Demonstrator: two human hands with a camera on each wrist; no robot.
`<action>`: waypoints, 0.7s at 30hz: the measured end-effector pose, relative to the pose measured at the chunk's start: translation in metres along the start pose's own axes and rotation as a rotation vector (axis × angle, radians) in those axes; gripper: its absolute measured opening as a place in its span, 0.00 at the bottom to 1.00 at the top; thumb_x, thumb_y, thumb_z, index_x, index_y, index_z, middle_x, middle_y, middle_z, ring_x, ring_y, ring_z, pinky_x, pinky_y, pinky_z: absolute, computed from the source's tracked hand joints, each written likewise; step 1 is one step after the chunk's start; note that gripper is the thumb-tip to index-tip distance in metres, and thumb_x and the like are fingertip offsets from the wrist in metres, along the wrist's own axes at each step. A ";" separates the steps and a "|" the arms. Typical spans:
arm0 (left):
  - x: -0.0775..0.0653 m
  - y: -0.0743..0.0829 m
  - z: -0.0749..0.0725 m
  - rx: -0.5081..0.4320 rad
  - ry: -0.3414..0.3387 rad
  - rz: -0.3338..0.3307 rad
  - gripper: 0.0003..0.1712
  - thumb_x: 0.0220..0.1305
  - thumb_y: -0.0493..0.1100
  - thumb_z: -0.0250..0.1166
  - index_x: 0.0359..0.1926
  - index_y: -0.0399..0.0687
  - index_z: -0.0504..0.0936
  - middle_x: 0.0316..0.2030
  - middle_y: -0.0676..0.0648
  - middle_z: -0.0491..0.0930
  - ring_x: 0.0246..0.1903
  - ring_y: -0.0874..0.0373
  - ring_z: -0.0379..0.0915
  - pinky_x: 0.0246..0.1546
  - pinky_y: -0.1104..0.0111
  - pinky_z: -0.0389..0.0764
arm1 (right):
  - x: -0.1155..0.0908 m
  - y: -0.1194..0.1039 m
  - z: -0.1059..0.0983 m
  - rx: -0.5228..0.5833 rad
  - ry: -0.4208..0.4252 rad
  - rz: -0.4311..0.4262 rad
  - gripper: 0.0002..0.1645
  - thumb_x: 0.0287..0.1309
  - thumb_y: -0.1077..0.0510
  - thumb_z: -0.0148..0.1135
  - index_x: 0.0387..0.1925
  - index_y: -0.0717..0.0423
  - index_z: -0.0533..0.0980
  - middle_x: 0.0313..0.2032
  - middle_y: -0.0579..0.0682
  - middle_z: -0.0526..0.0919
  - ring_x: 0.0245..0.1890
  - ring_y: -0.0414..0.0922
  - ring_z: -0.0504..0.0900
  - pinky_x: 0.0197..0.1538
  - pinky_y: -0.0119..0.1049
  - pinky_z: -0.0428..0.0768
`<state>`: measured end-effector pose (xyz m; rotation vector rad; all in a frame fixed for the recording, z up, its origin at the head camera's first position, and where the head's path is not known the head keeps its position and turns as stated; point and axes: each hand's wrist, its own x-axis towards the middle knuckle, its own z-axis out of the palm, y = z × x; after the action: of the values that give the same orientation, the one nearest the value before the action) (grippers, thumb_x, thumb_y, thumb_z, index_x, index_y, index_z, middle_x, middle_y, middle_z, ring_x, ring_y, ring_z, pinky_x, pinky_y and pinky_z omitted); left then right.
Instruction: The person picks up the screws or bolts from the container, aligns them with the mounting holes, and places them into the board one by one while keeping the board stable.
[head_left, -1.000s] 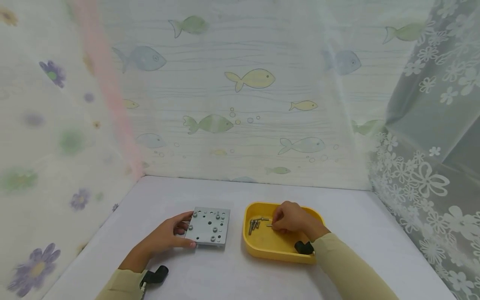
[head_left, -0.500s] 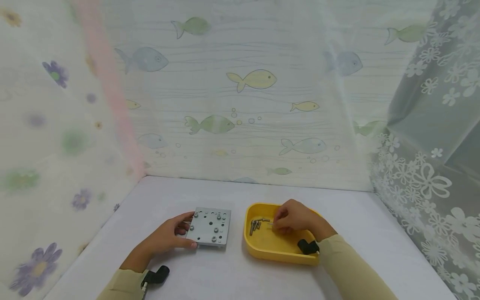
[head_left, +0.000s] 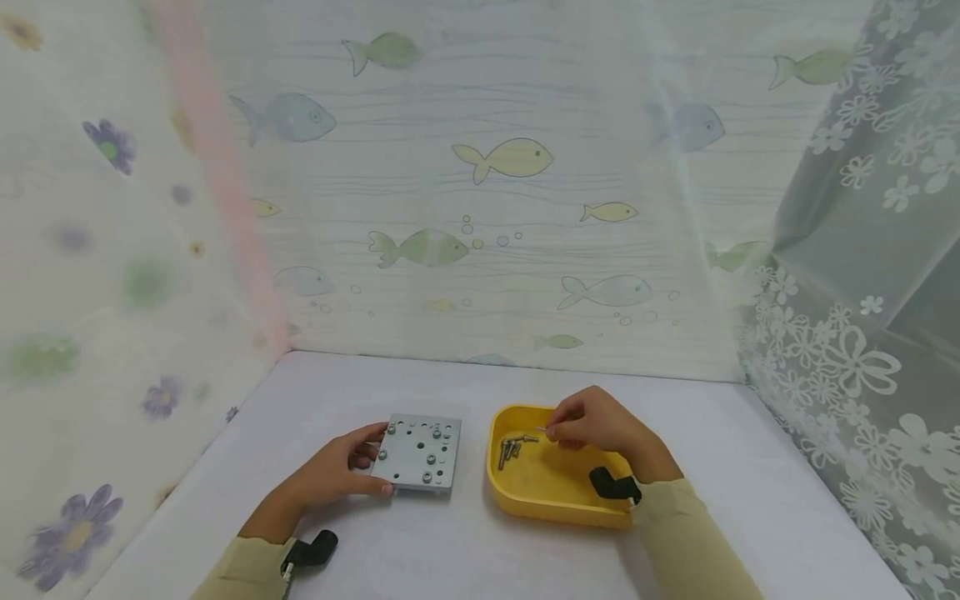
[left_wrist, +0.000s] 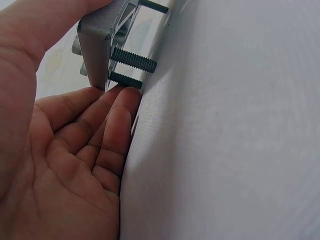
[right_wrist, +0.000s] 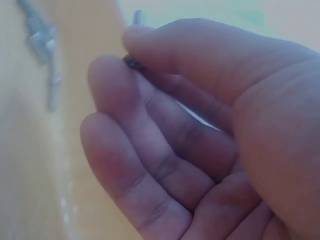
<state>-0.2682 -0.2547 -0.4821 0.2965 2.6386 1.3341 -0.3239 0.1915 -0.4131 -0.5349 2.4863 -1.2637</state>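
A square silver metal plate (head_left: 411, 467) with holes and several socket-head screws in it sits left of centre. My left hand (head_left: 330, 473) grips it by the left side, thumb at the near corner and fingers at the far one. Threaded screw ends (left_wrist: 134, 60) stick out beneath the plate in the left wrist view. Over the yellow tray (head_left: 555, 512), my right hand (head_left: 600, 427) pinches a small screw (right_wrist: 138, 18) between thumb and fingertips. Part of that screw is hidden by the fingers.
Several loose screws (head_left: 510, 450) lie in the left part of the tray. A white cloth (head_left: 420, 550) covers the table. Patterned curtains (head_left: 495, 250) hang behind and at both sides. Black wrist cameras (head_left: 313, 550) are strapped to both sleeves.
My right hand has risen slightly from the tray floor toward its far side, with the screw pinched in its fingertips. The left hand and plate stay in place.
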 end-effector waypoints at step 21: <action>0.000 -0.002 0.000 0.003 -0.001 0.009 0.61 0.44 0.56 0.86 0.77 0.52 0.65 0.56 0.48 0.79 0.52 0.54 0.74 0.58 0.57 0.76 | 0.001 -0.051 0.007 0.211 0.169 -0.070 0.14 0.58 0.47 0.76 0.42 0.49 0.88 0.44 0.59 0.90 0.45 0.62 0.88 0.49 0.40 0.88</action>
<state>-0.2686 -0.2558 -0.4840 0.3094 2.6421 1.3323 -0.3116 0.1586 -0.3760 -0.4838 2.4434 -1.6370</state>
